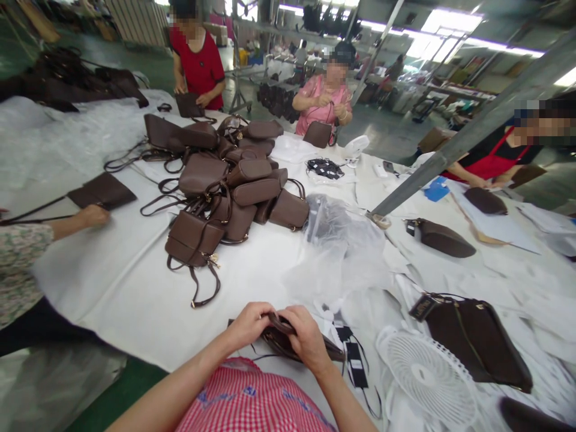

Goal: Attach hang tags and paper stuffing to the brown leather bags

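Observation:
Close to my body, at the table's near edge, both my hands hold a dark brown handbag. My left hand has its fingers closed at the bag's upper edge, beside a curved brown strip that looks like its handle. On the other side, my right hand grips the same edge, thumb and fingers pressed together. The bag's lower part is partly hidden behind my hands. Right of the bag lie black hang tags with thin cords.
A heap of brown handbags covers the table's middle, next to clear plastic bags. A white fan and a larger dark bag are at right. A slanted metal post rises there. Several co-workers surround the table; one hand touches a bag.

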Available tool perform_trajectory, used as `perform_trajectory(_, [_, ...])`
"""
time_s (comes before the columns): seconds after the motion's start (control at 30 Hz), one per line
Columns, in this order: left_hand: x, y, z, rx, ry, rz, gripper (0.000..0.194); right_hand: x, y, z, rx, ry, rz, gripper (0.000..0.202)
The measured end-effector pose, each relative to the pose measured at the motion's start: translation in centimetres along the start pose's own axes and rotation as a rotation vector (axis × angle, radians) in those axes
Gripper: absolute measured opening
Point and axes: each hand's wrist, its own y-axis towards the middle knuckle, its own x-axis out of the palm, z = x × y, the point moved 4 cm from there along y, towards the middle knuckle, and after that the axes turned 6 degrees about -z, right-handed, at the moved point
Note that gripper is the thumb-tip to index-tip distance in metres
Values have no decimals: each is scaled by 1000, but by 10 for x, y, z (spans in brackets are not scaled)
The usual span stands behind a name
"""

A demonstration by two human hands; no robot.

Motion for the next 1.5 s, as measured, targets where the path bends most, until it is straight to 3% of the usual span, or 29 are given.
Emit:
perform_trajectory(0.17, [8, 7, -4, -53, 111, -36, 16, 2, 0, 3, -13, -8, -3, 27])
perform_trajectory(0.23, [10, 8, -3, -69, 257, -36, 16, 4, -2, 3, -24, -63, 26, 23])
perform_trajectory(0.37, [19, 5, 7, 26, 673, -2, 21, 2, -5, 0, -37, -144, 85, 23])
perform_trajectory(0.5, [28, 3, 12, 69, 832, -16, 23, -2, -7, -3, -51, -53, 59, 33])
perform_trajectory(0.63, [23, 5, 7, 34, 705, -17, 22, 0, -8, -3, -28, -36, 83, 32])
perform_trajectory(0.77, [12, 5, -3, 0, 299, -9, 15, 4, -6, -2, -15, -10, 95, 20])
perform_trajectory(0.9, [4, -6, -3, 10, 6, 38, 22, 1, 1, -2, 80, -93, 64, 18])
perform_trajectory(1.07, [9, -16, 10, 196, 165, 103, 20, 4, 16, -6, 172, -280, -51, 22])
perform_trajectory(1.23, [17, -13, 2, 272, 344, 142, 21, 4, 22, -6, 198, -336, -156, 25])
perform_trajectory(1.33, [17, -11, -7, 268, 409, 157, 21, -8, 10, -8, 132, -229, -145, 23])
perform_trajectory(1.5, [13, -9, -11, 198, 210, 228, 23, -23, -23, -5, 200, -226, -94, 17])
